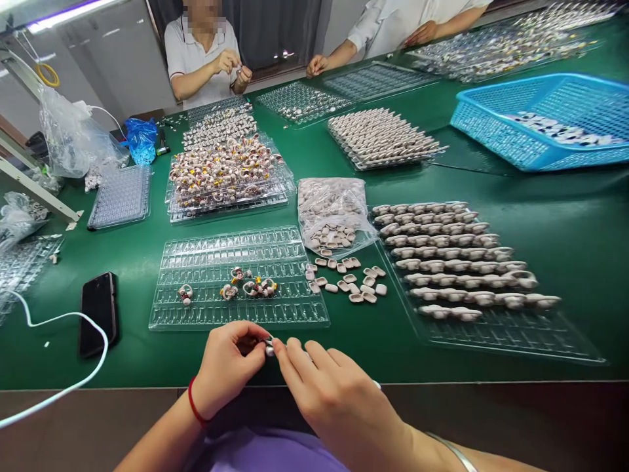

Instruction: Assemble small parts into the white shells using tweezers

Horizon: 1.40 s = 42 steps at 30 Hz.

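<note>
My left hand (233, 364) and my right hand (322, 380) meet at the table's front edge. Between their fingertips they pinch a small pale part (269, 350), mostly hidden by the fingers. Just beyond them lies a clear plastic tray (196, 319) holding several small ring-shaped assemblies (260, 287) with white, red and yellow bits. To its right, loose beige oval shells (349, 278) are scattered in front of an open plastic bag (331, 196) of the same shells. Further right, rows of beige parts (452, 265) sit in another clear tray (531, 337).
A black phone (98, 314) and a white cable (69, 400) are at the left. Behind stand stacked trays of assemblies (221, 172), a tray of beige parts (383, 139) and a blue basket (540, 151). Two people (204, 59) work across the green table (314, 147).
</note>
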### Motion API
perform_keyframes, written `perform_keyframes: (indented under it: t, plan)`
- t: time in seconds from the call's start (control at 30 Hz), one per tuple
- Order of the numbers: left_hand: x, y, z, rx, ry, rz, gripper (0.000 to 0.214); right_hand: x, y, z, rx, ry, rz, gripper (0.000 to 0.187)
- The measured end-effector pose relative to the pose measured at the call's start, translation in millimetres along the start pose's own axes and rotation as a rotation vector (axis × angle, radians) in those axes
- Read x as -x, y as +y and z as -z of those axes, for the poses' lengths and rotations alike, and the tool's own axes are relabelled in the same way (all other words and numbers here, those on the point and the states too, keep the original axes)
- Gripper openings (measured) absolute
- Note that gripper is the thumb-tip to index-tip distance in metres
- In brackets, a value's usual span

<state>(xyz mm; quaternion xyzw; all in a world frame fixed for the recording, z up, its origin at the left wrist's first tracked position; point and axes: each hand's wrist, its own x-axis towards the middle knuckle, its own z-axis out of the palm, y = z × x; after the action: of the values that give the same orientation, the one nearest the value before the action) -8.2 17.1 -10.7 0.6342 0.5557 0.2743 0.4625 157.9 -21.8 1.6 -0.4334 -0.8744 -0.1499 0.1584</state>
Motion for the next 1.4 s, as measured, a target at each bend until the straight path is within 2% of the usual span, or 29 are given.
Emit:
perform_keyframes:
  t: [0.23, 0.47, 0.8, 1.2, 1.4]
  plan:
    - [0.6, -0.3, -0.9, 0.033, 0.018, 0.014, 0.013, -2.1, 0.8, 0.9, -0.035, -0.049, -0.027, 0.028]
    - [0.7, -0.2, -0.8, 0.032, 0.017, 0.009, 0.012, 1.7, 2.5, -0.7, -0.040, -0.006, -0.025, 0.032]
    - [0.4, 2.8, 0.2, 0.012, 0.013, 0.016, 0.012, -0.5, 1.0, -2.3, -0.008, -0.027, -0.003, 0.028]
    - [0.7, -0.8, -0.1, 0.024, 0.003, 0.022, 0.012, -2.8, -0.7, -1.4, 0.007, 0.007, 0.018, 0.026]
    - [1.7, -0.4, -0.9, -0.010, 0.040, 0.014, 0.011, -4.3, -5.2, -6.4, 0.044, 0.018, 0.060, 0.027]
